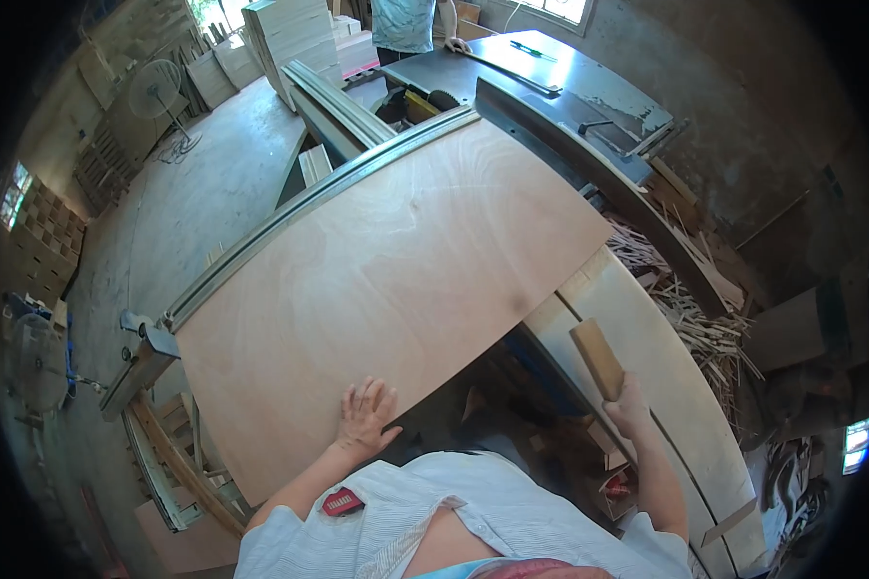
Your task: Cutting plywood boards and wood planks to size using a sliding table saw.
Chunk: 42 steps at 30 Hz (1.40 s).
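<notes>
A large pale plywood sheet (pixel 396 261) lies flat in front of me, its far edge along a long metal fence (pixel 328 188). My left hand (pixel 365 420) rests on the sheet near its close edge, palm down with the fingers spread. My right hand (pixel 630 405) is closed around one end of a wooden block (pixel 597 357). The block is over the light-coloured table surface (pixel 686 425) to the right of the sheet; whether it touches that surface I cannot tell.
Beyond the sheet stands a metal machine table (pixel 589 72), with a person (pixel 404 27) behind it. Thin wood offcuts (pixel 710 347) are heaped at the right. A standing fan (pixel 156 92) is at the far left, and stacked boards (pixel 290 43) rise at the back.
</notes>
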Tool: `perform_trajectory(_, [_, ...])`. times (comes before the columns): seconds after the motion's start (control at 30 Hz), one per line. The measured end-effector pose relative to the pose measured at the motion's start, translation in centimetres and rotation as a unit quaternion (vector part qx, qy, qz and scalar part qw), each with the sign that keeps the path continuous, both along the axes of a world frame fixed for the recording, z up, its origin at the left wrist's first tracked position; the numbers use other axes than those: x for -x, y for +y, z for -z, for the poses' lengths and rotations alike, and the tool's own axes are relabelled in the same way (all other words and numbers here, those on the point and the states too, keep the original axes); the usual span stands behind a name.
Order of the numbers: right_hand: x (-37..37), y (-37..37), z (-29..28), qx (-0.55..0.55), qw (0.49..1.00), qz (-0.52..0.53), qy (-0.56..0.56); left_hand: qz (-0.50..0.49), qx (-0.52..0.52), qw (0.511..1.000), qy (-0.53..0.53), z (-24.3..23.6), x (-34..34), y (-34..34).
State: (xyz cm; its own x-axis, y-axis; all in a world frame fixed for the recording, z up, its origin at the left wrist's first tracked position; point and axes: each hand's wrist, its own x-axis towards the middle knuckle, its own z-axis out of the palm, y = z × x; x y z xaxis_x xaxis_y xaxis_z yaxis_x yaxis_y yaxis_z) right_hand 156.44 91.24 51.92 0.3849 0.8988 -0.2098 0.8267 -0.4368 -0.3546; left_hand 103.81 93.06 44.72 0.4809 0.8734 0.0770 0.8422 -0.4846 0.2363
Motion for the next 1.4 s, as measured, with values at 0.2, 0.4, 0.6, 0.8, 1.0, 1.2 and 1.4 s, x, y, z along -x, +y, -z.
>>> perform_trajectory(0.2, [-11.8,3.9,3.0,0.051,0.997,0.049,0.024,-0.01,-0.053,0.998,0.032,2.6,-1.5,1.6])
perform_trajectory(0.4, [-16.3,5.6,4.3,0.062,0.997,0.032,0.022,-0.028,-0.017,0.996,0.079,1.6,-2.5,1.7])
perform_trajectory(0.6, [-18.0,11.3,0.7,0.037,0.989,0.073,0.119,-0.022,0.011,1.0,-0.011,-2.0,-11.3,9.4])
perform_trajectory(0.8, [-25.6,27.5,-2.9,-0.113,0.92,0.096,0.363,-0.015,-0.04,0.995,-0.094,-0.9,-26.7,27.0])
perform_trajectory(1.0, [-33.6,46.5,-2.8,-0.164,0.952,0.022,0.256,-0.085,-0.059,0.994,-0.031,0.5,-34.3,35.7])
perform_trajectory(1.2, [-36.0,62.2,0.6,-0.11,0.993,-0.018,0.03,-0.118,-0.055,0.991,-0.018,0.5,-34.4,36.6])
perform_trajectory(1.4, [-36.7,70.6,2.2,-0.124,0.989,-0.083,-0.022,-0.119,-0.026,0.992,-0.013,0.2,-34.3,37.5])
